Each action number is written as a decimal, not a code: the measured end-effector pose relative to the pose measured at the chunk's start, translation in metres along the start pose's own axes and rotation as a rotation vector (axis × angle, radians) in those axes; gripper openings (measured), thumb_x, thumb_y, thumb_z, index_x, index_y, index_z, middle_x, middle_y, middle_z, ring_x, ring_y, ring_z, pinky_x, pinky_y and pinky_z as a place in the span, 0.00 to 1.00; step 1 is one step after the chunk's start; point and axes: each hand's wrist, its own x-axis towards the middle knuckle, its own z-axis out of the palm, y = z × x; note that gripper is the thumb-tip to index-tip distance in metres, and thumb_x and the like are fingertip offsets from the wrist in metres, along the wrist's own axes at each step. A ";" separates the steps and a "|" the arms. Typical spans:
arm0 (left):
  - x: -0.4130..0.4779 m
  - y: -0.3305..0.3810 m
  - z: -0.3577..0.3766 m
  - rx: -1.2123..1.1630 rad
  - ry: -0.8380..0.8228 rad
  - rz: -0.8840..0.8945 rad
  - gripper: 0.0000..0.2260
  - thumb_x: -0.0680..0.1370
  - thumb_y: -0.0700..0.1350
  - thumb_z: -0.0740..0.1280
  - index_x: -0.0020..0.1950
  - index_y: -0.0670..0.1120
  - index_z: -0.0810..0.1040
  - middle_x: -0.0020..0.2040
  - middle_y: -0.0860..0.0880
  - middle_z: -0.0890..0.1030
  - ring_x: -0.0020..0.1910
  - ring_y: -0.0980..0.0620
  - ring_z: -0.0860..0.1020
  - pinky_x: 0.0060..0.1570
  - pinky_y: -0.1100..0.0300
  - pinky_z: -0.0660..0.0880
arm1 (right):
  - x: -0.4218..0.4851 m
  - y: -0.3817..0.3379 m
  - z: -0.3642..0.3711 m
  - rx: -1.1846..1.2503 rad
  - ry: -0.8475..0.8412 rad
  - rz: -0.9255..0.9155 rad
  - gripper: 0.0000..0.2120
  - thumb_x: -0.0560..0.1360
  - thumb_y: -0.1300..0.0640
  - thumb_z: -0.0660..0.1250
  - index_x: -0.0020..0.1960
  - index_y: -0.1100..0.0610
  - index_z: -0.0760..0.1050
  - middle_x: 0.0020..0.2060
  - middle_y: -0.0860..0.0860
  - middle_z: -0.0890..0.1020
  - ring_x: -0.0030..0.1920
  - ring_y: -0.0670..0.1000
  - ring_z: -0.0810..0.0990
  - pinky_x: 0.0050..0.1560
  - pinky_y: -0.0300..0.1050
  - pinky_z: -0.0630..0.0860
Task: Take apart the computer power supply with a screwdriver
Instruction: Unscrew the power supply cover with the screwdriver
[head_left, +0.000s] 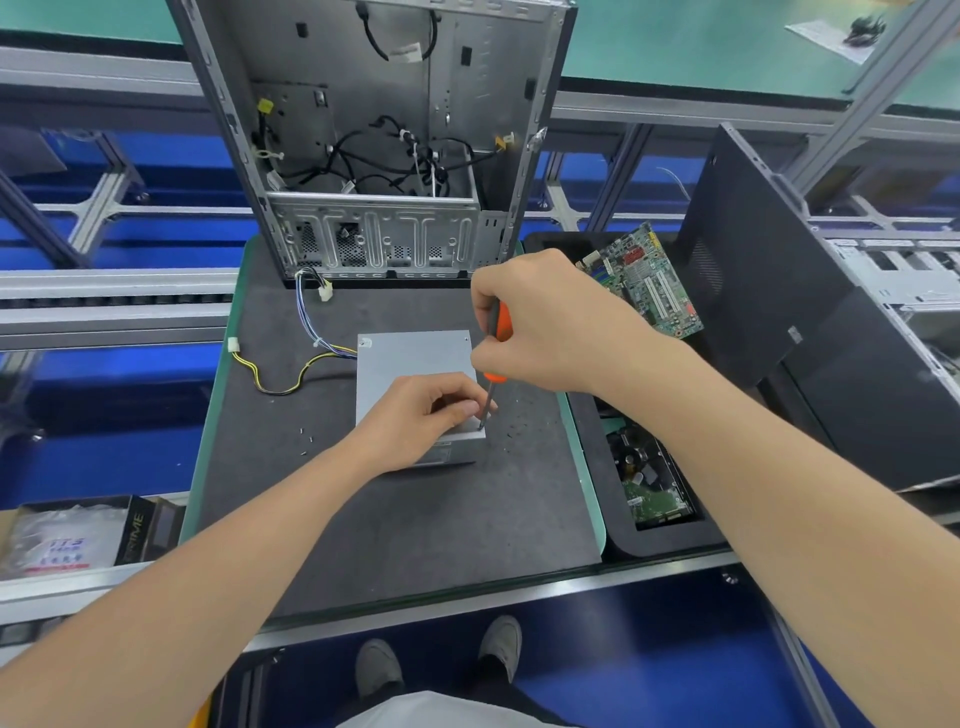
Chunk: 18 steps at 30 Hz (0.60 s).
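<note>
Bare forearms (208, 571) reach over the dark, matted surface (415, 530). The left grip (421, 415) rests curled on the flat grey metal power supply (410, 358), fingertips at the screwdriver (502, 325) shaft; I cannot tell if they pinch it. The right grip (550, 322) clasps the orange handle, tip at the box's near right corner. Screws (514, 431) lie just beside. Wires (291, 376) trail left. Beyond stands an open steel case (374, 156).

Head cam, down-fwd, close over bench (395, 519)
</note>
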 end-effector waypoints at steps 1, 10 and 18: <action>0.000 -0.001 0.000 0.002 -0.003 0.004 0.18 0.84 0.39 0.66 0.46 0.62 0.82 0.51 0.58 0.87 0.55 0.55 0.83 0.61 0.52 0.78 | 0.000 0.000 0.000 -0.009 0.009 0.001 0.05 0.68 0.56 0.69 0.43 0.54 0.74 0.39 0.49 0.77 0.44 0.56 0.79 0.43 0.56 0.82; 0.003 -0.007 0.000 -0.015 -0.032 -0.004 0.10 0.82 0.44 0.67 0.52 0.60 0.84 0.51 0.60 0.86 0.52 0.48 0.83 0.58 0.45 0.79 | 0.005 0.001 -0.008 -0.111 -0.125 -0.109 0.05 0.71 0.56 0.69 0.46 0.52 0.75 0.39 0.43 0.73 0.44 0.49 0.75 0.44 0.53 0.80; 0.008 0.012 -0.001 -0.230 -0.115 0.039 0.19 0.83 0.38 0.61 0.58 0.61 0.84 0.54 0.52 0.88 0.60 0.53 0.84 0.61 0.64 0.77 | 0.008 -0.008 0.003 -0.216 -0.047 -0.004 0.09 0.79 0.52 0.65 0.44 0.56 0.70 0.38 0.52 0.73 0.35 0.57 0.77 0.32 0.45 0.72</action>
